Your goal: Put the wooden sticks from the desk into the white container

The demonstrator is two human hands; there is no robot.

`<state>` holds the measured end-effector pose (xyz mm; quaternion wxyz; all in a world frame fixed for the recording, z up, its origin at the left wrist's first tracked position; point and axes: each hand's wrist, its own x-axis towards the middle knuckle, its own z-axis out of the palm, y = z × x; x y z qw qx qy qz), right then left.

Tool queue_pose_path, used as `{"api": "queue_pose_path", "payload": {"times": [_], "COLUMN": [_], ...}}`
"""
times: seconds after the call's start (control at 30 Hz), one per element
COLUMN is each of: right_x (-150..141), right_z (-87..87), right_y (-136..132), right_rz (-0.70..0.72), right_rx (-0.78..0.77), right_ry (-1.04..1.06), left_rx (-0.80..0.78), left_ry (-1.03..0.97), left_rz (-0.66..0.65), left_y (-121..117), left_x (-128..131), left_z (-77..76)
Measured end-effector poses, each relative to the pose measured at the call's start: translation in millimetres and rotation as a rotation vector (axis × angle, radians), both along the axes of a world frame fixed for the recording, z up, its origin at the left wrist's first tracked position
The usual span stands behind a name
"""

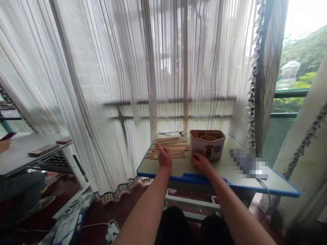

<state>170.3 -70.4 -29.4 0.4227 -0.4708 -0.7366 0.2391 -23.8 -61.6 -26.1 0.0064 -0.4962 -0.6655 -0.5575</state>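
Nearest you are your knees (175, 224), dark-clad, below the near edge of the table (230, 177) with its blue rim. Your right hand (200, 161) is just above the tabletop, by the near left corner of the box (201, 144); its fingers are curled close together, and whether anything is between them you cannot tell from here. To the left, your left hand (165, 158) is over the near part of the thin wooden sticks (178, 148), fingers bent inward; it may be pinching one, but the fingertips are too small to be sure.

The sticks lie loose on the left half of the table, mostly running left to right in rough rows. Since they lie so close, picking at them with the fingertips alone should disturb the neighbours least; a light grip near a stick's middle would probably balance it best. Mind your right knuckles, which are close enough to nudge the box.

The box is upright right of the sticks, with more sticks leaning inside its left end. Farther right is a blurred-out item (244, 163). A thin cord (170, 132) lies along the far edge, before the striped curtain (168, 68).
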Motion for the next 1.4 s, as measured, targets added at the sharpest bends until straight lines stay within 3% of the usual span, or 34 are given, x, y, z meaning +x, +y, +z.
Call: {"api": "queue_pose_path", "payload": {"times": [0.17, 0.47, 0.83, 1.4], "right_x": [2, 6, 9, 7], "right_z": [2.9, -0.2, -7.5, -0.5], "right_y": [-7, -7, 2, -13], "right_rz": [0.070, 0.103, 0.002, 0.071], "right_rx": [-0.012, 0.028, 0.057, 0.075], "right_ry": [-0.057, -0.139, -0.078, -0.109], "left_rx": [0.001, -0.062, -0.063, -0.228], "left_ry": [0.032, 0.186, 0.204, 0.293], "left_rz": [-0.002, -0.223, -0.166, -0.312], "left_y": [-6, -6, -9, -14], "left_x": [7, 16, 18, 18], "left_z": [3.0, -0.6, 0.2, 3.8]}}
